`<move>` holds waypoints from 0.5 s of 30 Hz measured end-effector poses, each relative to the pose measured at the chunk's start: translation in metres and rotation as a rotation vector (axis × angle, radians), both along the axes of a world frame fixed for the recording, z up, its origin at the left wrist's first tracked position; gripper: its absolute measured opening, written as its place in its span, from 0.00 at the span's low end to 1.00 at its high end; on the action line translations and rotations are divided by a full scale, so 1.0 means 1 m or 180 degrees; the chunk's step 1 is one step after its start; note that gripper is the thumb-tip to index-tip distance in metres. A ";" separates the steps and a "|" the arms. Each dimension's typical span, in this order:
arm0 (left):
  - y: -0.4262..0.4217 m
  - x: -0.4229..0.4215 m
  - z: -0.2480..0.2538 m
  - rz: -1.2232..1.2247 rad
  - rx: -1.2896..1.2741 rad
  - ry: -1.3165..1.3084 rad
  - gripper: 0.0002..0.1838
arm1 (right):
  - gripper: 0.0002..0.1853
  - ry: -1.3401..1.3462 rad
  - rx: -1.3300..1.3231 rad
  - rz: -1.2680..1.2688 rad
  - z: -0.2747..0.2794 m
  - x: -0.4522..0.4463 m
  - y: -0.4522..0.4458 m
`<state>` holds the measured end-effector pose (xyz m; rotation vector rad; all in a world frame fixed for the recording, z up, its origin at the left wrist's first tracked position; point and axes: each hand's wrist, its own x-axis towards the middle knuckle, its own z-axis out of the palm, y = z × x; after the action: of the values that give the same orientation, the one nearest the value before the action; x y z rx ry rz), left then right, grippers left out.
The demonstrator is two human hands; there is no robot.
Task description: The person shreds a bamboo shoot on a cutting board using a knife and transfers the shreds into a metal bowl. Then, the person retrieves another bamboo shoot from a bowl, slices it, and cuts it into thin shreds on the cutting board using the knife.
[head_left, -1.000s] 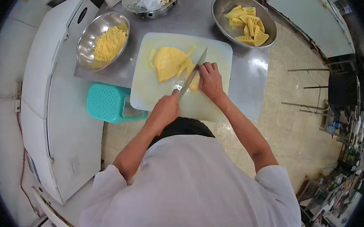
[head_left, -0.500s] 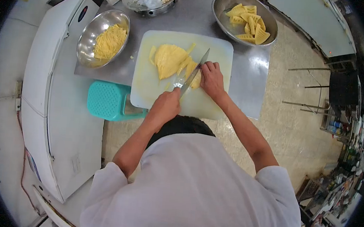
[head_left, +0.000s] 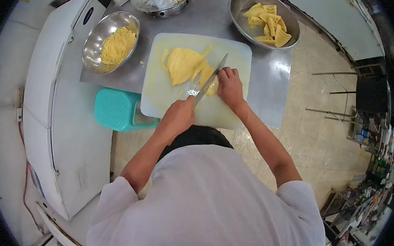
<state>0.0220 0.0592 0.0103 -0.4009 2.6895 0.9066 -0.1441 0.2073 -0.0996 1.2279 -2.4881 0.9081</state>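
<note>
Clasped in my left hand (head_left: 179,116): knife (head_left: 205,84). My right hand (head_left: 230,86): fingers curled beside blade; whether pinching, I cannot tell. Yellow slice (head_left: 213,87): just right of blade, atop the board (head_left: 225,116).

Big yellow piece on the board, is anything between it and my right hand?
Yes: the knife, held in the left hand, slants between the right hand and the big piece. Smaller yellow pieces also lie between the blade and the big piece.
</note>
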 end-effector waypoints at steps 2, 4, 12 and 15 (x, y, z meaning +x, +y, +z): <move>0.005 0.010 0.012 0.0114 0.0247 0.0169 0.09 | 0.15 -0.0020 -0.0099 0.0040 -0.001 0.006 0.004; 0.003 0.004 -0.001 0.0060 0.0096 0.0084 0.09 | 0.15 -0.0071 0.0072 -0.0041 -0.005 0.003 0.002; 0.007 0.007 -0.001 0.0121 0.0067 -0.0058 0.08 | 0.14 -0.0070 0.0014 -0.0029 -0.006 0.005 0.006; 0.004 0.001 0.005 -0.0056 0.0007 -0.0051 0.07 | 0.15 -0.0022 -0.0030 0.0002 -0.003 -0.001 0.006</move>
<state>0.0226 0.0635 0.0149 -0.3817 2.6731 0.8973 -0.1448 0.2137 -0.1027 1.2249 -2.4861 0.9248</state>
